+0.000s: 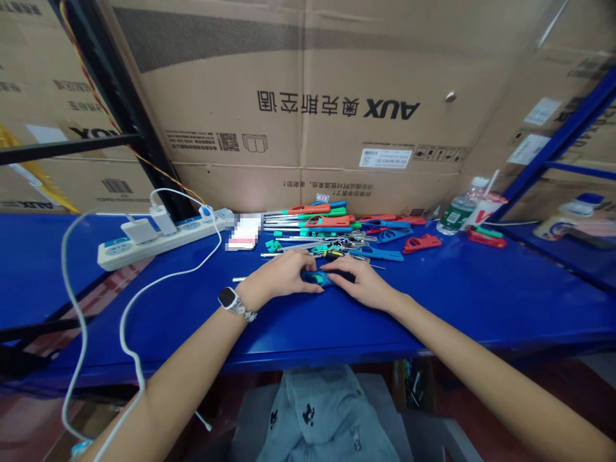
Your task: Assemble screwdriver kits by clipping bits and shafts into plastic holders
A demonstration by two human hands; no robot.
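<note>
Both my hands close around a blue utility lighter (316, 278) with a green part in its middle, low over the blue table. Its metal tube (239, 280) sticks out to the left from under my left hand (287, 274), which wears a watch. My right hand (363, 280) grips the lighter's other end; some of the handle is hidden under the fingers. Just beyond the hands lies a yellow and black tool handle (333, 255). Farther back are several assembled lighters with orange handles (328, 221), loose metal tubes, and blue (382, 254) and red (422, 243) handle shells.
At the left stands a white power strip (163, 239) with chargers and a long white cable (126, 321). Behind the lighters rises a large cardboard box (308, 147). A water bottle (453, 215) and a cup with a straw (482, 208) stand at the right.
</note>
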